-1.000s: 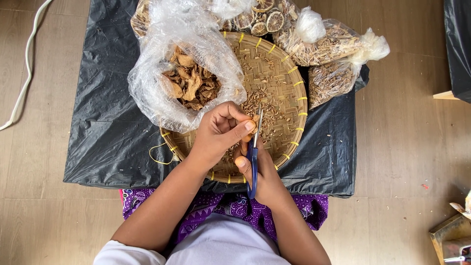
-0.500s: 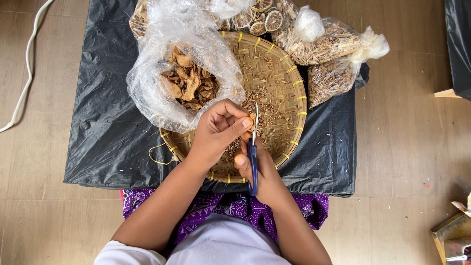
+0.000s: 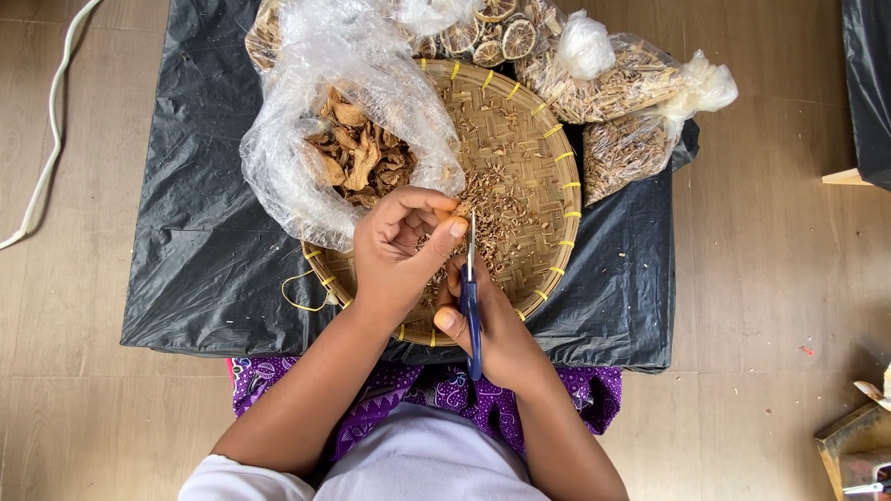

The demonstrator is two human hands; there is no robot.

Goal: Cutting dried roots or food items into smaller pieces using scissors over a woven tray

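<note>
over the woven tray (image 3: 548,139), our left hand (image 3: 399,246) pinches a dried piece (image 3: 458,211) against the blue-handled scissors (image 3: 471,297) gripped in our right hand (image 3: 492,334), so cuttings land on the tray.

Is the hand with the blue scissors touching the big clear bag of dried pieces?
Apart. In the head view, the right hand holds the scissors near the basket's front edge, with woven basket visible between it and the clear bag.
</note>
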